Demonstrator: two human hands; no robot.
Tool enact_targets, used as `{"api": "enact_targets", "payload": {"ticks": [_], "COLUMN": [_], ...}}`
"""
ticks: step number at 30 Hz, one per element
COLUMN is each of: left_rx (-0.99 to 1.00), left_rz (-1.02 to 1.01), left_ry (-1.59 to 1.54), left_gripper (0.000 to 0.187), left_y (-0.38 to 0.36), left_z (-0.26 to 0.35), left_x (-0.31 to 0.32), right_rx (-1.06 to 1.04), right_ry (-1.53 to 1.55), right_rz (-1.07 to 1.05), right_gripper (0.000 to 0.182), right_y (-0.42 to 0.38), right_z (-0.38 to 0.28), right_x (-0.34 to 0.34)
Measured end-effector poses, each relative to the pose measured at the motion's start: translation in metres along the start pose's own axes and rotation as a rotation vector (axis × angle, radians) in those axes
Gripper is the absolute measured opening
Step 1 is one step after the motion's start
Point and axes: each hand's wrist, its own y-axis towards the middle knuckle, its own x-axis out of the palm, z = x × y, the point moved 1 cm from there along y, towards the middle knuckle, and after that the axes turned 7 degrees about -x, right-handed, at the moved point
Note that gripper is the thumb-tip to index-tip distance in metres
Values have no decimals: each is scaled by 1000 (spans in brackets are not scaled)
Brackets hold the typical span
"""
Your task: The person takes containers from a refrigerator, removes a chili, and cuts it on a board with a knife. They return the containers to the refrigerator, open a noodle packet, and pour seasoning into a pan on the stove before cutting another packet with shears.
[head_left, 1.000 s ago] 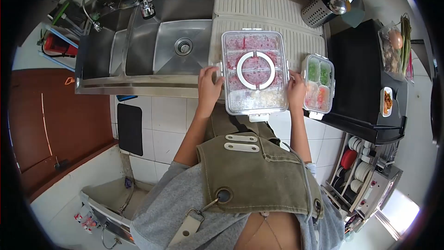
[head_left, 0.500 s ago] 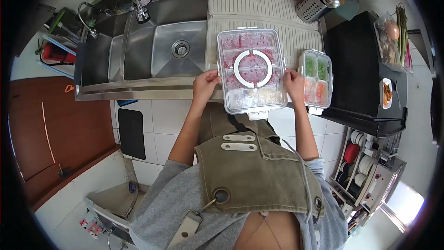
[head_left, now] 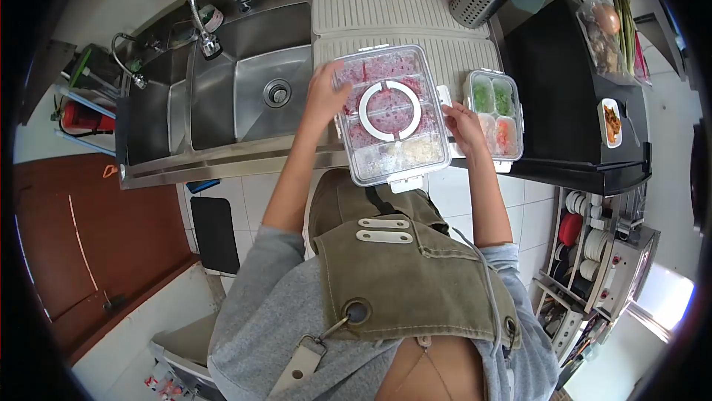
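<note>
A large clear food container (head_left: 400,152) with a white ring handle (head_left: 361,113) on its lid lies at the counter's front edge, slightly turned. Through the lid show compartments of frosty dark-red pieces and a front row of pale ones. Over its upper left edge reaches my left hand (head_left: 324,98), fingers apart and a little blurred. My right hand (head_left: 466,130) is at the right side, fingers bent against the edge just below a white side latch (head_left: 443,95) that sticks outward. Right beside that hand stands a smaller clear container (head_left: 517,115) with green and red-and-pale contents.
A steel sink (head_left: 252,78) with taps lies left. Behind the container is a ribbed drying mat (head_left: 400,4) with a utensil holder (head_left: 472,4) at its right. A black surface (head_left: 552,97) at right bears a bagged bundle of vegetables (head_left: 607,41) and a small white dish (head_left: 611,139).
My left hand has moved from the container's left side up over its upper left edge. The right side latch now sticks outward. The view has shifted, and the container is slightly turned.
</note>
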Motion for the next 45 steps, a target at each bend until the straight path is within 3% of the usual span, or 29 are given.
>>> {"api": "enact_targets", "payload": {"ticks": [2, 6, 8, 10, 13, 17, 19, 20, 22, 23, 25, 26, 28, 31, 33, 35, 36, 38, 42, 45], "left_rx": [63, -35, -221, -139, -495, -567, -358, -360, -148, -151, 225, 224, 5, -3, -2, -2, -2, 0, -61, -65], "left_rz": [-16, -206, -688, -796, -1003, -1005, -862, -862, -611, -608, -434, -437, -482, -461, -452, -435, -429, -424, -432, -440], "left_ry": [32, 98, 293, 219, -238, -317, -134, -136, -193, -192, 138, 139, 151, 97, 92, 90, 98, 108, 65, 108], "left_gripper": [43, 45, 49, 48, 40, 34, 37, 37, 33, 33, 30, 30, 26, 26, 26, 26, 26, 26, 27, 28], "left_y": [41, 108, 128, 145, 147, 147, 151, 148, 142, 140, 136, 131, 122, 118, 117, 117, 115, 115, 114, 113], "left_z": [0, -22, -33, -57, -55, -46, -49, -51, -50, -50, -42, -38, -36, -37, -42, -42, -38, -36, -37, -30], "left_x": [16, 54, 67, 76, 73, 68, 72, 74, 75, 75, 72, 73, 76, 76, 79, 78, 76, 74, 75, 71], "right_rx": [1, -156, -209, -359, -444, -525, -545, -530, -513, -545, -573, -585, -594, -459, -723, -746, -746, -653, -680, -822], "right_ry": [-64, -238, -336, -534, -646, -789, -781, -838, -893, -883, -872, -907, -939, -969, -962, -1054, -1053, -1299, -1349, -1347], "right_rz": [-10, 86, 122, 182, 233, 254, 240, 276, 308, 316, 323, 319, 323, 237, 204, 32, 28, -245, -220, -234], "right_gripper": [15, 25, 29, 33, 30, 25, 24, 22, 22, 23, 24, 24, 24, 22, 40, 76, 76, 100, 99, 87], "right_y": [2, 10, 9, 0, -3, -7, -11, -15, -18, -17, -17, -17, -17, -18, -27, -65, -87, -120, -130, -134], "right_z": [-4, 3, 6, 5, 11, 15, 11, 10, 10, 12, 12, 12, 7, 8, 15, 6, -1, -8, 11, 19], "right_x": [3, 6, 6, 12, 14, 18, 24, 28, 32, 32, 34, 33, 33, 30, 33, 45, 49, 57, 50, 47]}}
